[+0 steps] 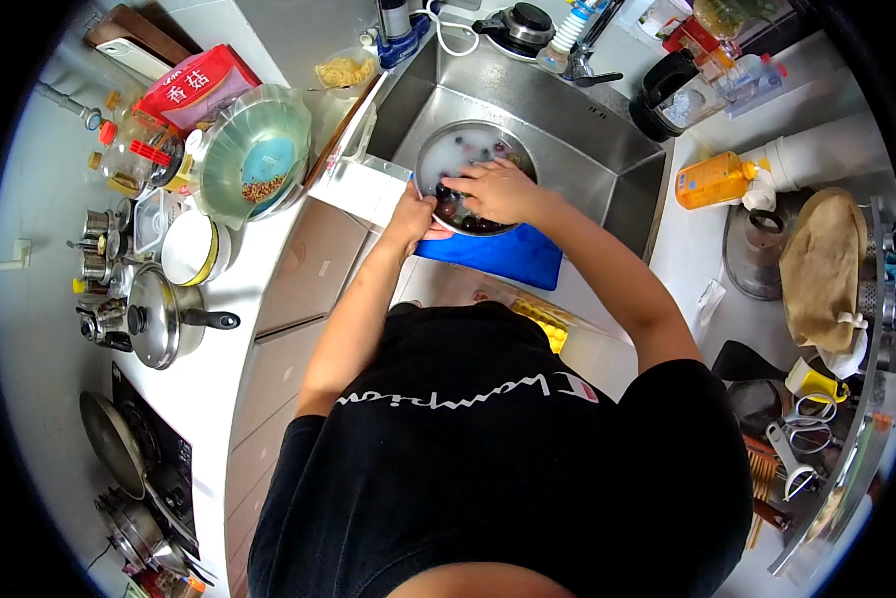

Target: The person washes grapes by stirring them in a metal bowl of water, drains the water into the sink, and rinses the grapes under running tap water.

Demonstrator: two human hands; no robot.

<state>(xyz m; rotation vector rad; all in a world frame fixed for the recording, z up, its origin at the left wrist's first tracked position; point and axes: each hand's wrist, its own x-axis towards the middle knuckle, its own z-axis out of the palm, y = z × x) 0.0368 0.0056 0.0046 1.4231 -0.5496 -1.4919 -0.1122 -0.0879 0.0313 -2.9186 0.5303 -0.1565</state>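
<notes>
A round metal bowl (468, 125) of cloudy, whitish water sits at the near side of the sink. Dark round fruits, grapes or cherries by their look, lie in it (448, 207), mostly towards the near side; some show faintly under the water. My left hand (413, 219) grips the bowl's left rim, thumb on top and fingers beneath. Over the fruits, my right hand (500, 191) reaches in from the right with its fingers spread and pointing left. Its fingertips touch the fruits or the water; I see nothing held in it.
The steel sink (588, 149) surrounds the bowl, with a blue cloth-like sheet (513, 257) at its front edge. Left stand a green basin (224, 149) and a lidded pot (154, 319). An orange soap bottle (707, 182) and a black-handled jug (672, 95) stand right.
</notes>
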